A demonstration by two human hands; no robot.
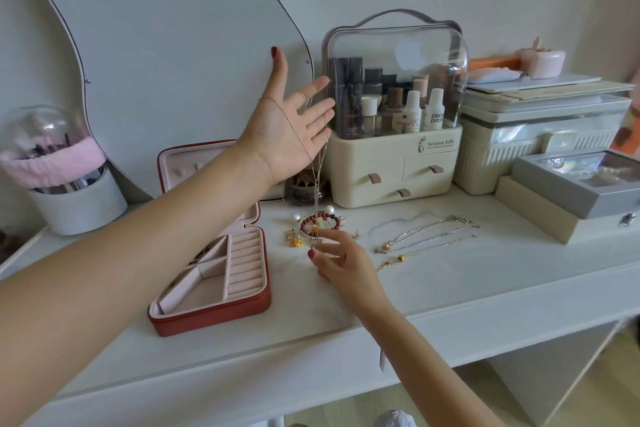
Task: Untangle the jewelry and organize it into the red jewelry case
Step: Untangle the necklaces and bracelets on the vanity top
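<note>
Left hand (289, 128) raised, thin chain (317, 163) hanging vertical over tangle (317, 225)

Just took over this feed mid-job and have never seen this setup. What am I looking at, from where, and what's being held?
One picture, from a camera on a person's head, looking down at their bare hands; no machine. The left hand is raised, open, with a thin chain draped over its fingers and hanging into a tangled jewelry pile on the white table. The right hand reaches to that pile; whether it has a grip on anything is unclear. The red jewelry case lies open on the left; three straightened necklaces lie on the right.
</note>
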